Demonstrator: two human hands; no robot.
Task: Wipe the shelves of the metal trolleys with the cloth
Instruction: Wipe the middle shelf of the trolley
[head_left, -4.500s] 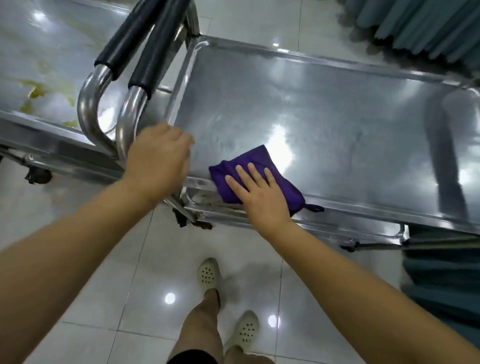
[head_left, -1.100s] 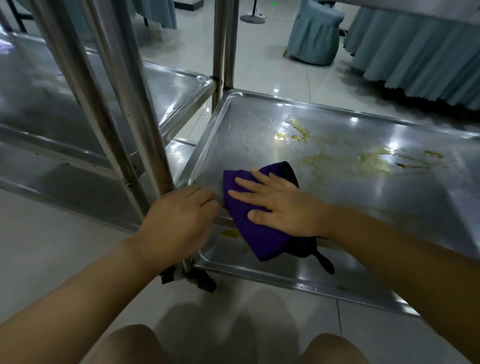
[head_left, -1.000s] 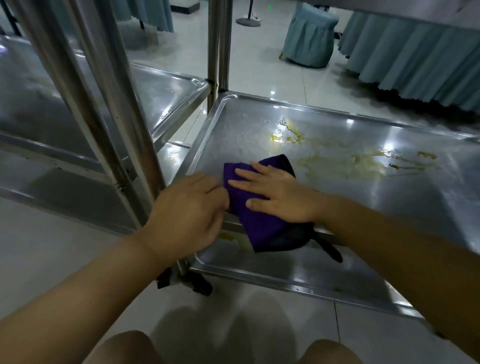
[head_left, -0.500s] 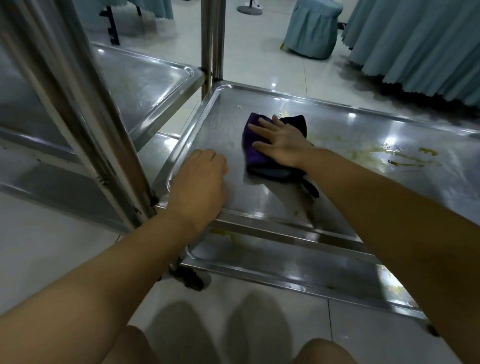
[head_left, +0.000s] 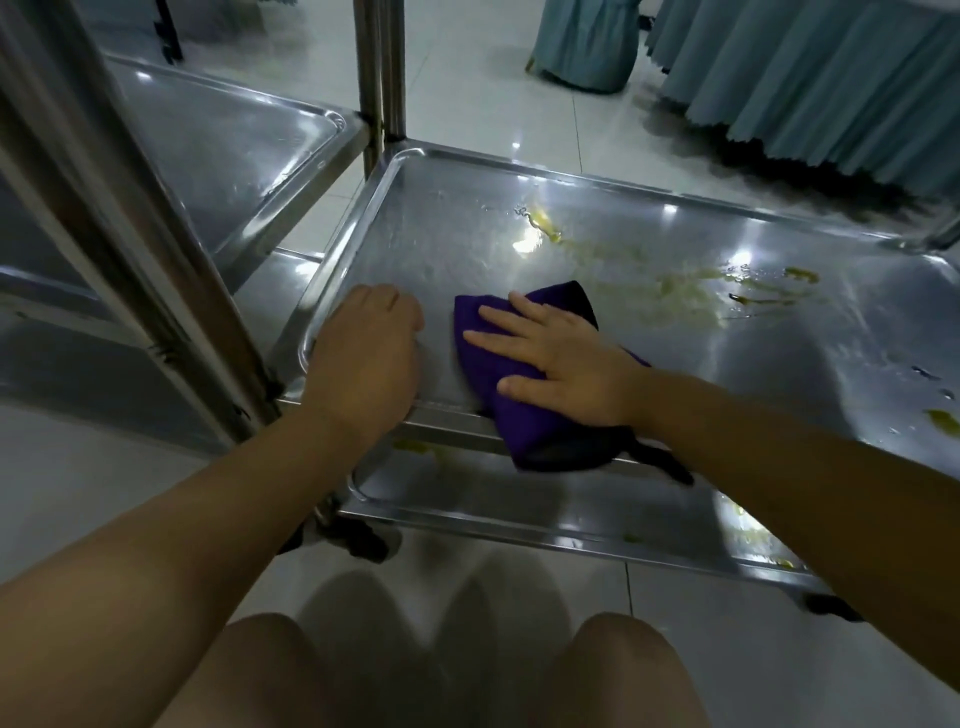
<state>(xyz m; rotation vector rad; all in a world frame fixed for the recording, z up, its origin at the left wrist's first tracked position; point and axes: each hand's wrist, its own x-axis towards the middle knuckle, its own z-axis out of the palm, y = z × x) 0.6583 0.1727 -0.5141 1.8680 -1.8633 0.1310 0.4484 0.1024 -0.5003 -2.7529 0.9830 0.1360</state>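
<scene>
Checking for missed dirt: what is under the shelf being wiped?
A lower shelf, with yellowish smears on it. The wiped shelf and cloth hide most of it.

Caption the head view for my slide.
Right hand presses purple cloth flat on the stained trolley shelf; left hand rests on its near rim.

1 wide-angle camera on the person's head looks forward and steeply down from low and close over a trolley shelf (head_left: 519, 249). Both forearms (head_left: 182, 519) enter from the bottom corners, bare knees (head_left: 270, 670) fill the lower edge, draped tables (head_left: 805, 67) top right.
</scene>
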